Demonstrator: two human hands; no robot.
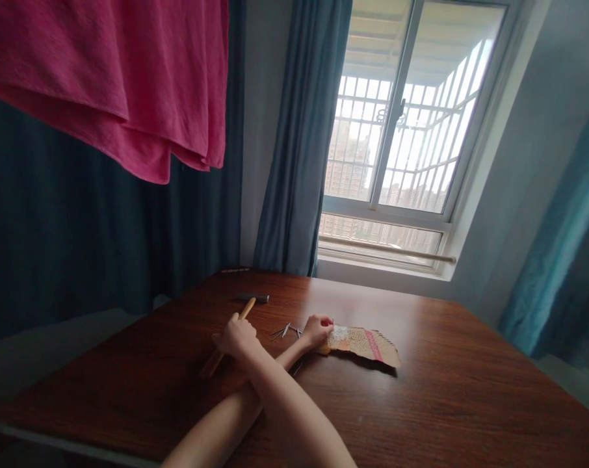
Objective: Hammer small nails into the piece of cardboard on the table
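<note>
My forearms cross, the right one over the left. My right hand (238, 335), on the left side, is wrapped round the wooden handle of a hammer (246, 309), whose dark metal head points away from me just above the table. My left hand (316, 329) reaches across to the right and pinches a thin nail (332, 320) upright at the near left end of a piece of cardboard (360, 342). The cardboard is torn along its edge and carries a pink stripe. Several loose nails (285, 331) lie between my two hands. Something yellowish (325, 350) shows under the cardboard's left end.
All this is on a brown wooden table (435, 390). A pink cloth (162, 84) hangs at upper left before dark blue curtains (297, 143). Behind the table is a barred window (392, 130). A small strip-like thing (236, 270) lies at the far left corner.
</note>
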